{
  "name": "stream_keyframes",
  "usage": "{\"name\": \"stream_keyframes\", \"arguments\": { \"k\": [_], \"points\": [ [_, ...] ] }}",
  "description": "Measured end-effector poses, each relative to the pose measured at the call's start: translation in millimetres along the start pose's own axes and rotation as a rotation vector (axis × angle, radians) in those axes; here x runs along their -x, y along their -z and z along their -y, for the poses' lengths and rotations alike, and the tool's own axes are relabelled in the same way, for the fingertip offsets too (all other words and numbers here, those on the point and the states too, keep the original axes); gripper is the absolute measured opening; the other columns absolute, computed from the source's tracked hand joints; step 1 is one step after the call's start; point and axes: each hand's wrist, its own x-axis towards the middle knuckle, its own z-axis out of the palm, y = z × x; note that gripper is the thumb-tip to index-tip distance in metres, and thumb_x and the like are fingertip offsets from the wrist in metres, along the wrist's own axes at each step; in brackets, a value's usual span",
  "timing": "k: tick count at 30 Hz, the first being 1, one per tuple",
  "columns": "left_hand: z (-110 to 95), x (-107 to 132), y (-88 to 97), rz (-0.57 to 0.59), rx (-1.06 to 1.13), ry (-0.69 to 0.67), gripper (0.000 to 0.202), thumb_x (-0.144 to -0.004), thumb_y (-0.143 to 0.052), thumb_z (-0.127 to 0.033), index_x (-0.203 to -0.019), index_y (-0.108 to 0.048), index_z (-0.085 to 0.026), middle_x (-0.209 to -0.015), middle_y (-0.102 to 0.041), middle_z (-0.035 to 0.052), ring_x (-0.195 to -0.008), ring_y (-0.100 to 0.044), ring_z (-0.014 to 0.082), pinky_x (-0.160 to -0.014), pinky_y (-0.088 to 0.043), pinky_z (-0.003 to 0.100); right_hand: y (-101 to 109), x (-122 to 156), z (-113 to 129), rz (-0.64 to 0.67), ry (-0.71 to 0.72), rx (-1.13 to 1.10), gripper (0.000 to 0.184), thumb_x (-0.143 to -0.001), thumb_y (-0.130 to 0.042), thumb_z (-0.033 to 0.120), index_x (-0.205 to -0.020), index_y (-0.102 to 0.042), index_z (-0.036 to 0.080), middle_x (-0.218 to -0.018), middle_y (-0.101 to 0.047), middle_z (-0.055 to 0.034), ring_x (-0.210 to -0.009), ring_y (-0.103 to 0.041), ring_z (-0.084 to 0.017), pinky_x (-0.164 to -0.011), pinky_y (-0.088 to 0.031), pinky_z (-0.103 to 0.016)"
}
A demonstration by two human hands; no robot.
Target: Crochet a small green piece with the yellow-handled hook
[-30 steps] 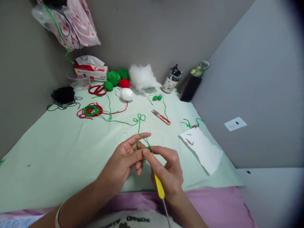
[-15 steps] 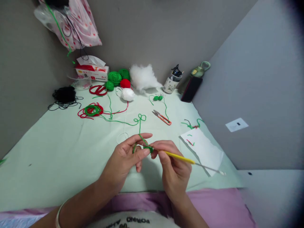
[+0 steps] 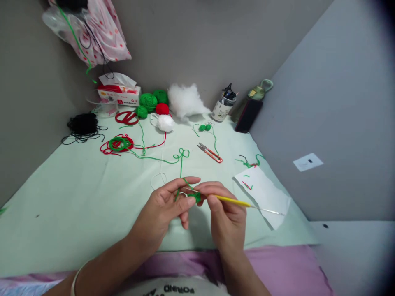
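Between the thumb and fingers of my left hand is a small green crochet piece. Green yarn runs over its raised index finger and back to a loose coil on the table. My right hand grips the yellow handle of a crochet hook like a pen. The hook's metal tip points left, close above the green piece, while its other metal end sticks out to the right. Whether the tip is inside a stitch is too small to tell.
Orange thread snips and small green pieces lie beyond my hands. Farther back are red scissors, yarn balls, white stuffing and a pen cup. Paper with yarn scraps lies at right.
My left hand has shifted slightly right. The hook has swung a little, its right end now farther left and higher. More of the green piece shows beside my left thumb.
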Motion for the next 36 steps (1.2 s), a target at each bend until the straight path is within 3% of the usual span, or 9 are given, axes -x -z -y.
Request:
{"name": "stream_keyframes", "arguments": {
  "k": [6, 11, 14, 21, 25, 27, 29, 32, 36],
  "points": [
    [-2.2, 1.4, 0.4, -0.034, -0.033, -0.015, 0.027, -0.083, -0.087, -0.028, -0.108, -0.084, -0.019, -0.061, -0.058, -0.0056, -0.052, -0.053, 0.0076, -0.05, -0.049, 0.018, 2.3, -1.1, -0.2, -0.035, -0.144, -0.183, 0.02, -0.105, -0.064, 0.032, -0.099, -0.082, 0.025, -0.093, -0.079, -0.0029, -0.073, -0.072, -0.012, -0.067, -0.06, -0.024],
    [-5.2, 2.0, 1.2, -0.048, -0.05, -0.017, 0.025, -0.083, -0.086, -0.026, -0.107, -0.085, -0.021, -0.064, -0.061, -0.0048, -0.053, -0.058, 0.008, -0.054, -0.053, 0.02, 2.5, 0.8, 5.1, -0.006, -0.104, -0.108, 0.025, -0.109, -0.056, 0.031, -0.102, -0.078, 0.025, -0.096, -0.08, -0.0025, -0.077, -0.074, -0.012, -0.072, -0.062, -0.025],
    [-4.1, 1.7, 2.0, -0.068, -0.109, -0.072, 0.026, -0.083, -0.085, -0.024, -0.109, -0.085, -0.023, -0.073, -0.066, -0.0033, -0.056, -0.063, 0.008, -0.059, -0.057, 0.021, 2.8, 6.0, 9.7, 0.006, -0.003, 0.085, 0.026, -0.111, -0.051, 0.023, -0.108, -0.076, 0.026, -0.101, -0.079, -0.0015, -0.08, -0.073, -0.011, -0.076, -0.062, -0.026],
    [3.3, 4.7, -5.3, -0.194, -0.174, -0.209, 0.032, -0.073, -0.091, -0.014, -0.102, -0.088, -0.027, -0.077, -0.065, -0.0037, -0.063, -0.064, 0.0078, -0.061, -0.059, 0.016, 5.9, 12.3, 8.7, 0.169, 0.415, 0.57, 0.027, -0.103, -0.053, 0.007, -0.118, -0.07, 0.022, -0.102, -0.077, -0.0056, -0.099, -0.075, -0.017, -0.083, -0.062, -0.029],
    [4.7, 4.9, -4.9, -0.075, 0.053, -0.025, 0.043, -0.075, -0.095, -0.023, -0.117, -0.084, -0.024, -0.071, -0.062, -0.0051, -0.049, -0.051, 0.0038, -0.046, -0.051, 0.015, 7.0, 17.3, -0.2, 0.151, 0.535, 0.829, 0.036, -0.099, -0.062, 0.006, -0.127, -0.073, 0.026, -0.113, -0.076, -0.0072, -0.104, -0.074, -0.02, -0.085, -0.062, -0.031],
    [1.6, 3.5, -2.1, -0.026, 0.157, 0.107, 0.043, -0.079, -0.093, -0.026, -0.121, -0.083, -0.021, -0.062, -0.053, -0.008, -0.044, -0.038, 0.0016, -0.041, -0.043, 0.012, 7.0, 16.7, -0.1, 0.118, 0.482, 0.733, 0.037, -0.099, -0.062, 0.007, -0.127, -0.074, 0.028, -0.113, -0.075, -0.0068, -0.103, -0.074, -0.02, -0.083, -0.062, -0.031],
    [-2.8, 2.1, 0.5, -0.017, 0.198, 0.149, 0.038, -0.083, -0.09, -0.023, -0.12, -0.083, -0.017, -0.057, -0.044, -0.01, -0.044, -0.031, 0.0013, -0.04, -0.039, 0.01, 6.5, 12.8, 3.3, 0.037, 0.299, 0.492, 0.032, -0.102, -0.057, 0.009, -0.12, -0.077, 0.028, -0.103, -0.076, -0.0046, -0.092, -0.073, -0.018, -0.078, -0.062, -0.032],
    [-6.6, 1.2, 0.8, -0.022, 0.173, 0.083, 0.036, -0.083, -0.089, -0.019, -0.118, -0.083, -0.021, -0.068, -0.052, -0.0075, -0.045, -0.033, 0.0001, -0.04, -0.04, 0.011, 4.6, 4.8, 8.0, -0.026, 0.054, 0.128, 0.025, -0.106, -0.056, 0.018, -0.106, -0.079, 0.027, -0.093, -0.074, -0.0033, -0.076, -0.068, -0.016, -0.068, -0.059, -0.031],
    [-4.3, 1.3, -0.9, 0.001, 0.1, 0.032, 0.032, -0.083, -0.089, -0.022, -0.115, -0.084, -0.024, -0.085, -0.059, -0.0042, -0.045, -0.038, -0.0005, -0.04, -0.046, 0.014, 1.5, 2.0, 7.1, 0.015, -0.002, 0.032, 0.021, -0.105, -0.062, 0.023, -0.104, -0.082, 0.028, -0.098, -0.077, -0.0049, -0.081, -0.069, -0.017, -0.07, -0.059, -0.032]
  ]
}}
